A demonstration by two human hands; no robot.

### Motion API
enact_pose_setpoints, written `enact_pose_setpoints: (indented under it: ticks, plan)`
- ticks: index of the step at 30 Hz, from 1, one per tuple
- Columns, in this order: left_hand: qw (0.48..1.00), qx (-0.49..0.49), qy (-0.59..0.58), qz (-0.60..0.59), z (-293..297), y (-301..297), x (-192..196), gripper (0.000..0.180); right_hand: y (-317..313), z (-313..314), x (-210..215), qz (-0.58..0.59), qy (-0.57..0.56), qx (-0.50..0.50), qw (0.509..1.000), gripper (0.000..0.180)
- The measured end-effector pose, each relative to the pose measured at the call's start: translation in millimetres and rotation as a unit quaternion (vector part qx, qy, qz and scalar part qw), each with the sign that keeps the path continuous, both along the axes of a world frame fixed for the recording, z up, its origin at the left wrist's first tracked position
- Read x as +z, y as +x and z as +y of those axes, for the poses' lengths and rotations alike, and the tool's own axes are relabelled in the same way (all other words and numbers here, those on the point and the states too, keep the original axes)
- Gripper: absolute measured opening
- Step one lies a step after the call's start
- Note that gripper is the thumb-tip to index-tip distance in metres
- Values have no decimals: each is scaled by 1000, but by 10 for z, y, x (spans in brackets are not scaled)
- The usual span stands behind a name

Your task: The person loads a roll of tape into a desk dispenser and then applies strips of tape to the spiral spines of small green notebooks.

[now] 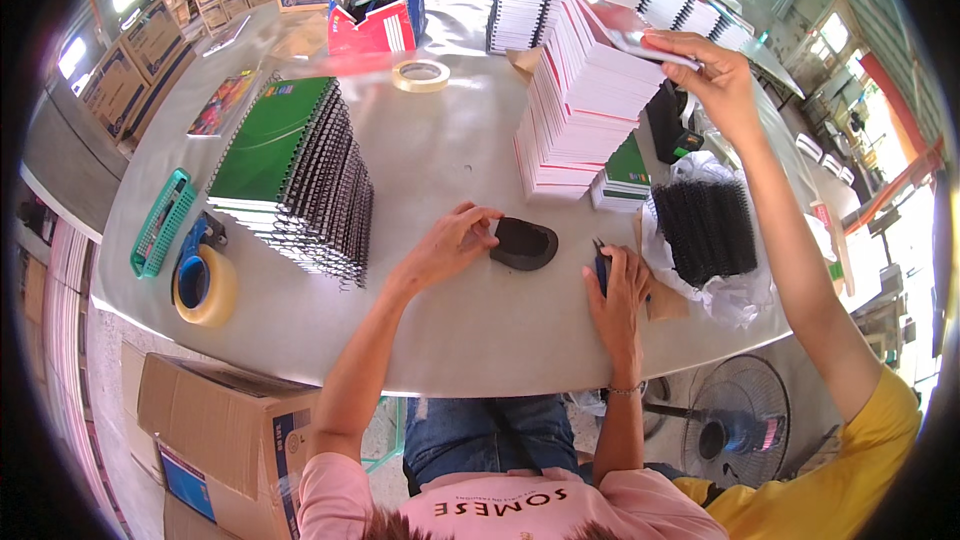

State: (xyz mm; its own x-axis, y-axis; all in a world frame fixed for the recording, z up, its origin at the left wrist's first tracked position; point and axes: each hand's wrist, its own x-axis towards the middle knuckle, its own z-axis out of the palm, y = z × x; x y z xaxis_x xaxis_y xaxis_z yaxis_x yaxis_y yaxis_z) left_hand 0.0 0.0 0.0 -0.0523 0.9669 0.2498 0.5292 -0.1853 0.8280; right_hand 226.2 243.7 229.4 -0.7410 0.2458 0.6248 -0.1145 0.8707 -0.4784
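A black oval pad (527,246) lies on the table before me. My left hand (458,242) is closed, its thumb and fingertips bent together at the pad's left edge. To the right, my right hand (620,288) rests low on the table, wrapped round small pliers (601,266) with dark blue handles; their tips point away from me. A tall stack of green spiral notebooks (290,170) stands to my left. Ahead on the right rises a stack of unbound white pads with red edges (585,105). Black spiral binding coils (705,230) lie on white wrapping beside my right hand.
From the right, a co-worker's hand (715,80) in a yellow sleeve grips a sheet or cover atop the white stack. Tape roll (420,75), tape dispenser (205,285), green basket (162,223) and red-blue box (375,20) sit around the table. A fan (735,420) stands below right.
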Motion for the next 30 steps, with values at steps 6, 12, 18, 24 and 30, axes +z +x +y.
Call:
enact_pose_setpoints:
  ticks: [6, 12, 18, 24, 30]
  plan:
    - [1000, 12, -6, -28, -31, 81, 5, 29, 129, 297, 67, 31, -203, 11, 979, 26]
    - [993, 36, -23, -107, -10, 71, 3, 30, 102, 291, 81, 50, -244, 47, 967, 27]
    - [957, 289, 35, 15, 630, -115, -84, 41, 272, -79, -274, 189, -133, -190, 954, 27]
    - [833, 502, 129, 195, 1410, -975, -398, 51, 524, -1620, -2427, -126, -4, -437, 891, 47]
    - [802, 542, 27, 249, 1384, -1100, -564, 51, 623, -1540, -2610, -176, 32, -449, 875, 35]
